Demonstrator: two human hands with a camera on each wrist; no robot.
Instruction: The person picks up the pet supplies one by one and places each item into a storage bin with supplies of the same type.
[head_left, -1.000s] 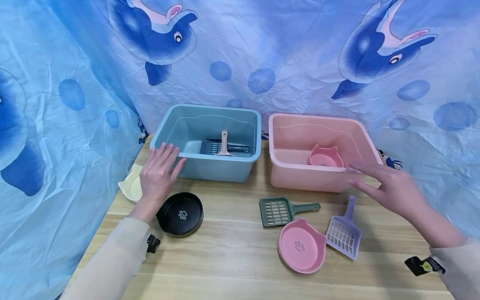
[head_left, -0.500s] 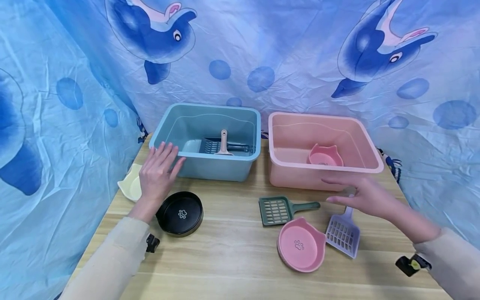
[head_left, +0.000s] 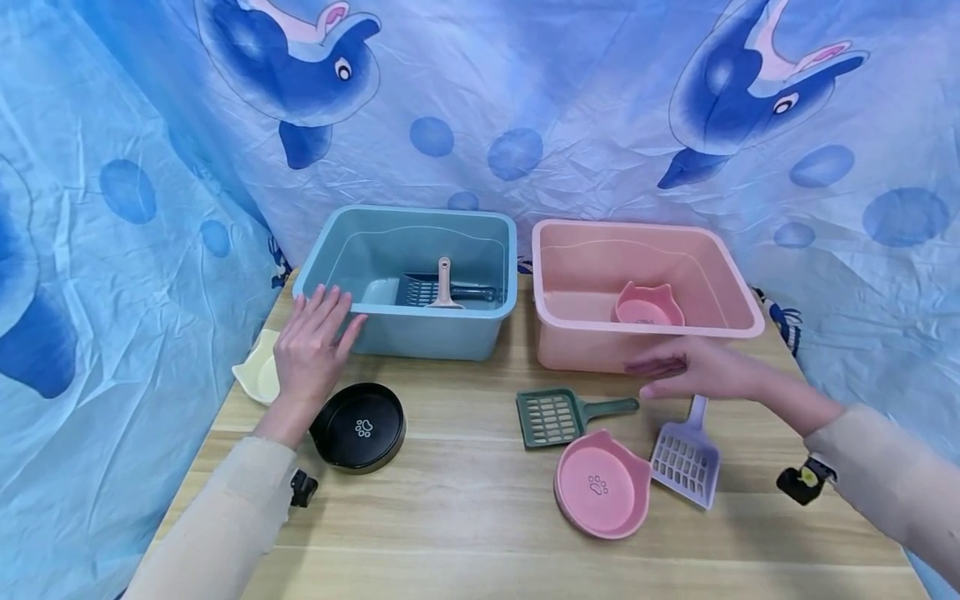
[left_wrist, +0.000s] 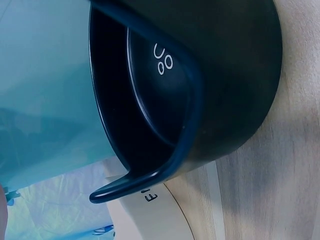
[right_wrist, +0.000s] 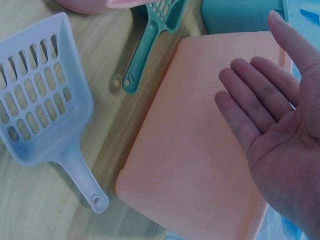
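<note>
My left hand point(head_left: 311, 346) lies with spread fingers at the front left corner of the blue bin point(head_left: 420, 333); whether it presses the rim I cannot tell. Below it sits a black cat-ear bowl point(head_left: 363, 427), large in the left wrist view. My right hand point(head_left: 693, 368) hovers, fingers extended and holding nothing, before the front wall of the pink bin point(head_left: 585, 344). The right wrist view shows its bare palm point(right_wrist: 285, 130). Under it lie a lavender litter scoop point(head_left: 686, 460) and a green litter scoop point(head_left: 551, 418). Nearby is a pink cat-ear bowl point(head_left: 603, 487).
Inside the blue bin are a dark litter scoop point(head_left: 420, 290) and a scoop with a pale handle point(head_left: 444, 279). Another pink bowl point(head_left: 648, 305) rests in the pink bin. A cream bowl point(head_left: 260, 368) stands near the table's left edge. A dolphin-print cloth point(head_left: 465, 100) hangs behind.
My right hand has moved left and a little lower, from the pink bin's right corner to its front wall. My left hand has stayed at the blue bin.
</note>
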